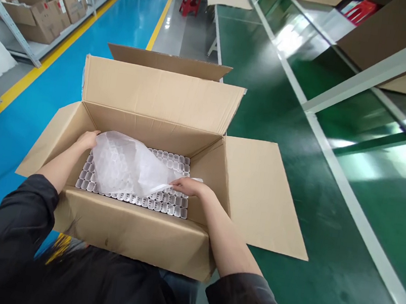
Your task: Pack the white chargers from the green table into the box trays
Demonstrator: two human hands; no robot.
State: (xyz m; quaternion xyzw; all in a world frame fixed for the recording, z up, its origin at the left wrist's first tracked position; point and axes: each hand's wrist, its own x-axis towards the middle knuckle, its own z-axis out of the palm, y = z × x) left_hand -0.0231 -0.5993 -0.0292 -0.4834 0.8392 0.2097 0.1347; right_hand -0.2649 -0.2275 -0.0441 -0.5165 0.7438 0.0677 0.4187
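In the box [133, 230], the bag [121, 163] lies over the pieces [166, 208], long axis left to right; your left fingers [93, 137] grip its far left corner; your right fingers [181, 183] pinch its right end.

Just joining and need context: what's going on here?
A person in dark sleeves is handling a sheet of translucent plastic inside an open box. The right hand pinches one end of the plastic; the left hand is at the other end, its grip partly hidden. The plastic lies over part of the small containers packed in rows in the box. The flaps are spread open.
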